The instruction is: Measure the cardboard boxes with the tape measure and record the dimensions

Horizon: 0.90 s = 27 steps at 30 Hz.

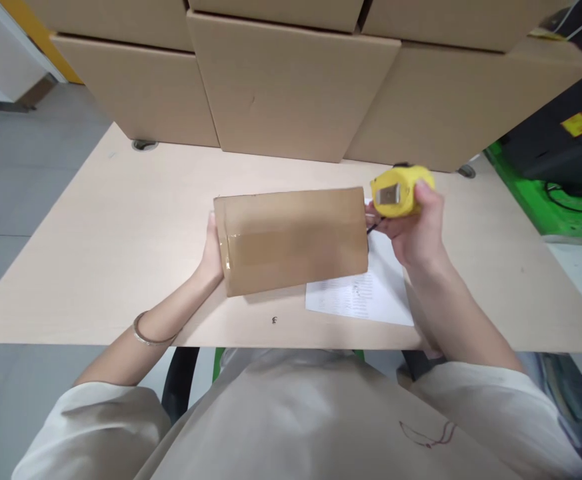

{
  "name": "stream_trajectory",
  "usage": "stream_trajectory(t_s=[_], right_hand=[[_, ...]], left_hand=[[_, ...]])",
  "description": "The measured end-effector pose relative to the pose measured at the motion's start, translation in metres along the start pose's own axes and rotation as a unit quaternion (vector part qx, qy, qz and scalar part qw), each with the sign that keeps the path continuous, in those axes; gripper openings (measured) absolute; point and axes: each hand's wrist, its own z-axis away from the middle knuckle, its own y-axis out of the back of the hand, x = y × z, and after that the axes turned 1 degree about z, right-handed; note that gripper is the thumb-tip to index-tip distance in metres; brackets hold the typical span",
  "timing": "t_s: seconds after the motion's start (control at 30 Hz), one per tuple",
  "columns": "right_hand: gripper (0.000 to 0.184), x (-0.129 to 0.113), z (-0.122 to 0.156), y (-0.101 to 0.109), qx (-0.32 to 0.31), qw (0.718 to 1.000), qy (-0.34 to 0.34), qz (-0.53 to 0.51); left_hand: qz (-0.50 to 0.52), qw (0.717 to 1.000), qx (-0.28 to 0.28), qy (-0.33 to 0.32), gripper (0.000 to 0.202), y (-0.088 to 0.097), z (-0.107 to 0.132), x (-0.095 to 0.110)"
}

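A taped brown cardboard box (295, 240) is in front of me, over the desk's near half. My left hand (213, 248) grips its left end, with the thumb along the edge and most fingers hidden behind or under it. A yellow tape measure (395, 192) with a metal belt clip is in my right hand (423, 223), thumb over its case. The fingertips of that hand reach to the box's right end, beside a thin dark strap. Partly beneath the box lies a printed sheet of paper (361, 297).
Large cardboard boxes (291, 87) stand stacked along the back of the pale desk (95, 267). To the right are a green surface (571, 203) with a black cable and a dark case with a yellow label (578, 125). Cable holes sit at both back corners.
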Motion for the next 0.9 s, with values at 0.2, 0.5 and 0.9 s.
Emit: stream_trajectory(t_s=[0.2, 0.5, 0.9], right_hand=[[0.059, -0.027, -0.065, -0.034, 0.053, 0.986, 0.108, -0.112], [0.096, 0.001, -0.107, -0.112, -0.065, 0.988, 0.138, -0.008], [0.069, -0.061, -0.116, -0.056, -0.137, 0.979, 0.122, -0.087]], left_hand=[[-0.019, 0.964, -0.024, -0.265, 0.088, -0.016, 0.034, 0.029], [-0.184, 0.892, -0.123, -0.395, 0.093, -0.059, 0.069, -0.004], [-0.024, 0.986, -0.091, -0.141, 0.107, -0.081, -0.022, 0.025]])
